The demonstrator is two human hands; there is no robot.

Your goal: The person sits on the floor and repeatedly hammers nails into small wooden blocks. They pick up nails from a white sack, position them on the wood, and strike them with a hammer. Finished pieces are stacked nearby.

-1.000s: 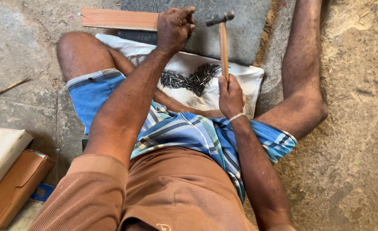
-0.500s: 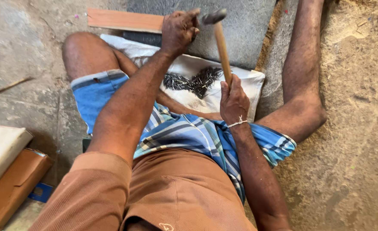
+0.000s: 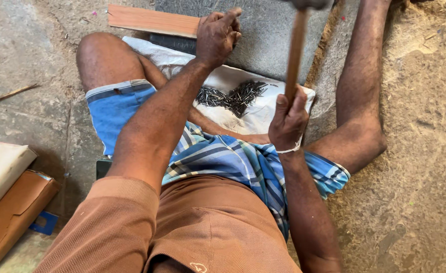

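Brown carton (image 3: 11, 217) under pale flat package (image 3: 1, 169), lower left.

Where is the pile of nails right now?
In the head view, the pile of nails lies on the white sack between the person's legs, just left of the hammer handle and below the grey stone slab.

One hammer (image 3: 296, 55), one wooden plank (image 3: 152, 20) at the far edge, one white cloth (image 3: 263, 114) and one dark stone slab (image 3: 268, 40). A single heap of nails (image 3: 230, 97), too many to count. Two boxes (image 3: 6, 202) at near left, possibly more.
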